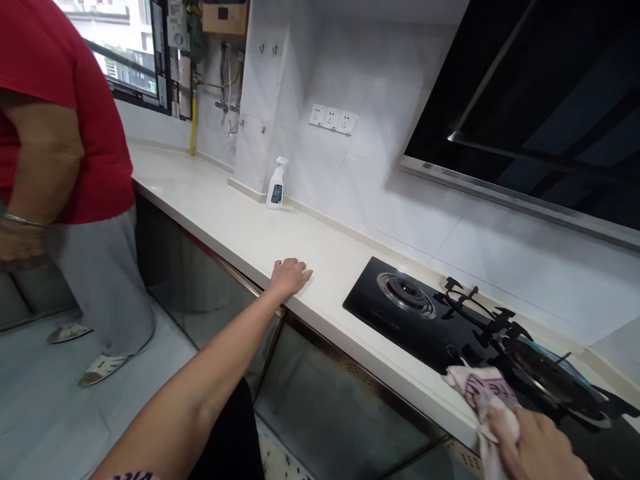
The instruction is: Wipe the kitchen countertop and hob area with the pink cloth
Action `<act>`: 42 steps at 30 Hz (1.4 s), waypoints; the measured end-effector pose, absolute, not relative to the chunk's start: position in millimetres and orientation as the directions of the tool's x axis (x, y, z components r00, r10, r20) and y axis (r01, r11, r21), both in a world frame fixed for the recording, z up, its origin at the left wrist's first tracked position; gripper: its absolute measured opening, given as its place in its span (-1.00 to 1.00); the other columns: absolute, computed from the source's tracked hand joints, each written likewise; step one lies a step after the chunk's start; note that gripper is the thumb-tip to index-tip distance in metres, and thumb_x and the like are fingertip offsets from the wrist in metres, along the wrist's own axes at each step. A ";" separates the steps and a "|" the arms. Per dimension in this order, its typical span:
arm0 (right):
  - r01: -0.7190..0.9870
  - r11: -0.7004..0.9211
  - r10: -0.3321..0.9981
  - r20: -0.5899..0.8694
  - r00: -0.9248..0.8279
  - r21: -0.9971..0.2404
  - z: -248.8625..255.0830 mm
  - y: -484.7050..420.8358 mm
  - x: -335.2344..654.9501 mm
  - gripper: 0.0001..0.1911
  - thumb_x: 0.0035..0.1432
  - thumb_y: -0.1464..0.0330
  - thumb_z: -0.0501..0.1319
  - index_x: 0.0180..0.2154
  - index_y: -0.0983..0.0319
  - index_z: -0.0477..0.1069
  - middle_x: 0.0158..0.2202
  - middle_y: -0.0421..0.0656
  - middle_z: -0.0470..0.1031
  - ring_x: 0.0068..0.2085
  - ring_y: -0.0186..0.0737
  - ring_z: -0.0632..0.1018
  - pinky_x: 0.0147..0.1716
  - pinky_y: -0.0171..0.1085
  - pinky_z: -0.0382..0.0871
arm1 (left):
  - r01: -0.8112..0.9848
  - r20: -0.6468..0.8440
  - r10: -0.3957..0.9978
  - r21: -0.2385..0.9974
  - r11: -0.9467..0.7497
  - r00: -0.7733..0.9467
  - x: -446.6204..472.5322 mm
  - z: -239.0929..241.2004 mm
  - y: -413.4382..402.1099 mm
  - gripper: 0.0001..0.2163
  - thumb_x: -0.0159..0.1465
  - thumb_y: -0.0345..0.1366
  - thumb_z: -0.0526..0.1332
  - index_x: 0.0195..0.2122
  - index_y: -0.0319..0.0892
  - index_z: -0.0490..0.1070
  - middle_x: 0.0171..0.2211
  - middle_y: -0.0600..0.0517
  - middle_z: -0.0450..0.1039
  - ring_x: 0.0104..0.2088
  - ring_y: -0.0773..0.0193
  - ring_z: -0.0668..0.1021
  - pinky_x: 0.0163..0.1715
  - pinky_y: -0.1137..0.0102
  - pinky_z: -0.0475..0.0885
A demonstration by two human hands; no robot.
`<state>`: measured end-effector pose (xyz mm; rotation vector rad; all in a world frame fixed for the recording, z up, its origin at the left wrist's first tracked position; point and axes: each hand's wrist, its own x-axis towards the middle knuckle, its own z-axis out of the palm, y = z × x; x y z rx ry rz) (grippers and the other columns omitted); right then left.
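My left hand (290,275) rests palm down on the front edge of the cream countertop (225,213), fingers spread and holding nothing. At the lower right my right hand (535,443) is closed on a white and pink cloth (480,390), pressed against the front of the black glass gas hob (400,320). The left burner (406,293) is bare. A black pan support (475,307) lies off its burner in the middle of the hob. The right burner (550,377) has its support in place.
A white spray bottle (277,185) stands by the tiled wall. Wall sockets (333,120) sit above it. A black range hood (530,113) hangs over the hob. A person in a red shirt (65,120) stands at the left on the tiled floor. Open cabinet frames run below the counter.
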<state>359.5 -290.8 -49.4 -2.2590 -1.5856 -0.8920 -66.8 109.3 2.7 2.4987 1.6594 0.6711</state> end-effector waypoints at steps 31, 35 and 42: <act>0.981 -0.027 0.924 0.369 0.097 -0.190 12.6 -11.4 67.4 -0.54 0.37 0.04 0.00 0.03 0.16 0.46 0.07 0.01 0.49 0.10 0.08 0.38 0.10 0.04 0.16 | 0.764 0.382 0.876 0.457 -0.456 0.294 -81.6 6.9 108.1 -0.64 0.45 -0.10 0.02 -0.02 -0.05 0.59 0.07 -0.08 0.57 0.15 -0.02 0.51 0.15 0.07 0.31; 0.957 -0.034 0.886 0.435 0.162 -0.287 8.0 -3.0 56.9 -0.55 0.36 0.08 0.01 -0.03 0.21 0.49 0.02 0.07 0.51 0.09 0.12 0.41 0.10 0.12 0.21 | 0.710 0.430 0.850 0.492 -0.504 0.306 -78.6 20.1 99.5 -0.63 0.43 -0.18 0.01 0.07 -0.14 0.54 0.12 -0.12 0.53 0.14 0.04 0.52 0.14 0.16 0.40; 0.922 0.043 0.801 0.564 0.198 -0.385 13.0 -30.7 133.3 -0.54 0.35 0.20 -0.06 0.12 0.17 0.42 0.20 -0.02 0.42 0.18 -0.19 0.46 0.15 -0.18 0.34 | 0.546 0.536 0.683 0.419 -0.726 0.497 -26.9 19.3 44.2 -0.62 0.44 -0.10 0.07 0.18 -0.06 0.45 0.25 -0.11 0.40 0.30 0.04 0.38 0.29 0.10 0.28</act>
